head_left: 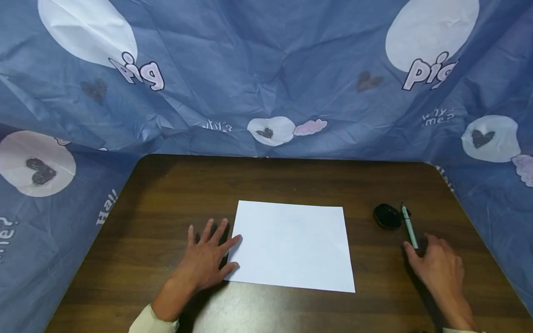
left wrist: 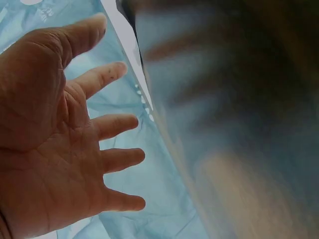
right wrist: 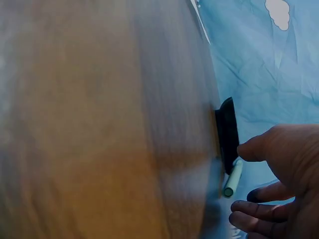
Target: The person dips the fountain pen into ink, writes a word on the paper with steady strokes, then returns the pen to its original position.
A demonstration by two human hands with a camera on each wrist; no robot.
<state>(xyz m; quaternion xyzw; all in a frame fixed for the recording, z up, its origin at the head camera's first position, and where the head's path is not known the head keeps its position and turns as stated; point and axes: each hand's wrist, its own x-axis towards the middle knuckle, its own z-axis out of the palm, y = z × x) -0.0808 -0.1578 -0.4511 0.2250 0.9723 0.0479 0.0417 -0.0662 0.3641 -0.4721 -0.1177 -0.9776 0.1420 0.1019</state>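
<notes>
Clock centred on paper. Left hand (head_left: 201,263) at 9, fingers splayed wide, index and thumb tips over the edge, perhaps steadying it; contact unclear. Right hand (head_left: 440,268) at 3, thumb and fingers parted by the pen (head_left: 410,226), seemingly ungripped. Paper (head_left: 291,247) flat mid-table (head_left: 166,199). Pen's near end faces the hand, handy for grasping; black round thing (head_left: 387,216) just beside. Curtain (head_left: 266,92) at 12.

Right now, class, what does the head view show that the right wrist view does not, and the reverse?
Only the head view: the left hand, the whole white sheet and the "pig" lettering.
Only the right wrist view: the round end face of the pale green pen.
Both: the right hand, pen, black object, wooden table and blue cloth.
</notes>
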